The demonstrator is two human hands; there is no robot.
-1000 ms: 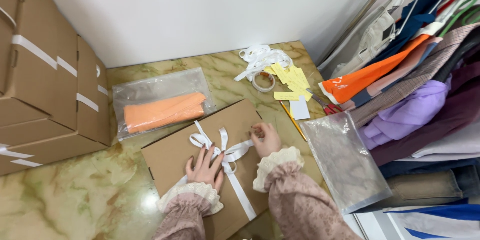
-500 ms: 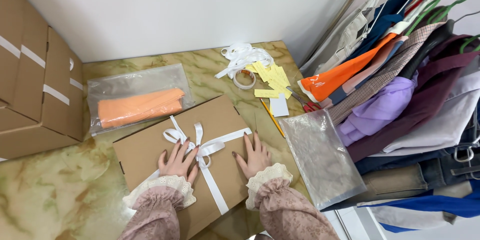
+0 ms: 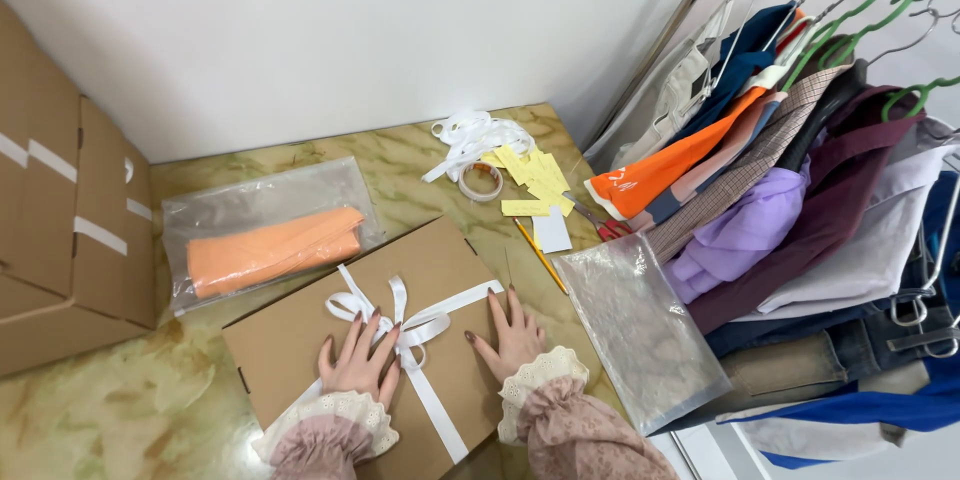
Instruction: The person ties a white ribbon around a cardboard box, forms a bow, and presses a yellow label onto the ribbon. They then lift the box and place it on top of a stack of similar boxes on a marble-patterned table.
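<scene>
My left hand lies flat, fingers spread, on the brown box at the counter's near edge, just beside the tied white ribbon bow. My right hand rests there too, equally spread, holding nothing; the wrapping looks finished.

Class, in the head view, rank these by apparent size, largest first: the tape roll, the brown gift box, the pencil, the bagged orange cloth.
1. Brown gift box
2. Bagged orange cloth
3. Pencil
4. Tape roll, though it lies farther from the camera.
</scene>
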